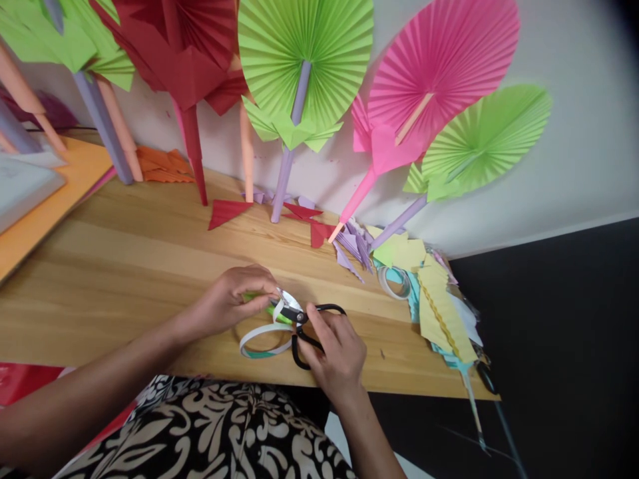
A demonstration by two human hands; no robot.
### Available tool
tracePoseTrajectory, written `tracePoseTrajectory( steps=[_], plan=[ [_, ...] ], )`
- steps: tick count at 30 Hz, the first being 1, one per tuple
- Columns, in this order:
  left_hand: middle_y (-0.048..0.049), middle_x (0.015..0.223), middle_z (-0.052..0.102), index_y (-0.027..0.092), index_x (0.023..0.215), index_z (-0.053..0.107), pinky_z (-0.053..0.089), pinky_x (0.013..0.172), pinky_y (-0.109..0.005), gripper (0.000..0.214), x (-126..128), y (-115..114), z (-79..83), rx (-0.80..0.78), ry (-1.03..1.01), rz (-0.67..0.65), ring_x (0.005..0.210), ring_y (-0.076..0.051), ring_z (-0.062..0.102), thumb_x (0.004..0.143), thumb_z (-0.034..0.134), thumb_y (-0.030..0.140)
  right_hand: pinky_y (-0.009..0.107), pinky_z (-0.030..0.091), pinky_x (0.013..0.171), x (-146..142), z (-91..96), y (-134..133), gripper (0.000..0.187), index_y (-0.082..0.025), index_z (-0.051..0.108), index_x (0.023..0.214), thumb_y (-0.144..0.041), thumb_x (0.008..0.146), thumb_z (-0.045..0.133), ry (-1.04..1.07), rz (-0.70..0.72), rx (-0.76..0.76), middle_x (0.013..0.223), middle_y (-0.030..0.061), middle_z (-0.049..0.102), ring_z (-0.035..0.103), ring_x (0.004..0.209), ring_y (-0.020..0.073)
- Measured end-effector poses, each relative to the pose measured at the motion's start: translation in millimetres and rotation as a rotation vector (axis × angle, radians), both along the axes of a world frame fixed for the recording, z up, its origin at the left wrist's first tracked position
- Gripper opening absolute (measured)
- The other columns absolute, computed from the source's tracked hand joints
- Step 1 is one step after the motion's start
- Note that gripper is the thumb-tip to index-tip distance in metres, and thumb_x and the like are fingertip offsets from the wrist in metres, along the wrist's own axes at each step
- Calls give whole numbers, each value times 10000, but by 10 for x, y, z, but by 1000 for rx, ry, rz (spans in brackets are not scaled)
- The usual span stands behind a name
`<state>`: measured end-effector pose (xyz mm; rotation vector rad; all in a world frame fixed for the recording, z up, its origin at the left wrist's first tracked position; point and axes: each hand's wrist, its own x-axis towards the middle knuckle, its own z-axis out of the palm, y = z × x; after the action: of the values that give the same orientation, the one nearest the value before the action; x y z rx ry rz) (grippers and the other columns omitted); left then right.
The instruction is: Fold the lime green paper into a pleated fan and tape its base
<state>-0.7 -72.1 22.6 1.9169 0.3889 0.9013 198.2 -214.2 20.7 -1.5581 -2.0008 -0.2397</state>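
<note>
My right hand [335, 352] is closed round the black handles of a pair of scissors [304, 324], whose blades point left. My left hand [239, 296] pinches a small green folded paper piece [257, 297] together with the end of a white tape strip at the blades. A loop of white tape [262, 339] with a teal edge lies on the wooden table [124, 266] just below both hands.
Pleated paper fans lean on the wall: green [305, 60], pink [439, 73], red [174, 46], and another green [484, 143]. A heap of yellow, teal and purple scraps [439, 306] and a tape roll [394, 281] sit at right. An orange board [44, 206] lies at left.
</note>
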Motion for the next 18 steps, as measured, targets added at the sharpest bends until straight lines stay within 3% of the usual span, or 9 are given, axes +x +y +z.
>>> tracePoseTrajectory(
  steps=[10, 18],
  plan=[
    [-60, 816, 731, 159, 797, 698, 509, 691, -242, 144, -23, -29, 3, -202, 53, 57, 758, -161, 681, 885, 639, 258, 302, 563, 751, 4, 17, 26, 497, -198, 522, 1416, -219, 929, 618, -18, 13, 8, 939, 84, 722, 688, 842, 195],
    [-46, 797, 745, 166, 809, 718, 504, 649, -209, 114, -20, -31, -48, -193, 37, 106, 715, -139, 687, 863, 650, 239, 308, 571, 763, 3, -25, 34, 521, -182, 497, 1438, -195, 930, 615, 25, 48, -23, 963, 93, 722, 687, 873, 202]
  ],
)
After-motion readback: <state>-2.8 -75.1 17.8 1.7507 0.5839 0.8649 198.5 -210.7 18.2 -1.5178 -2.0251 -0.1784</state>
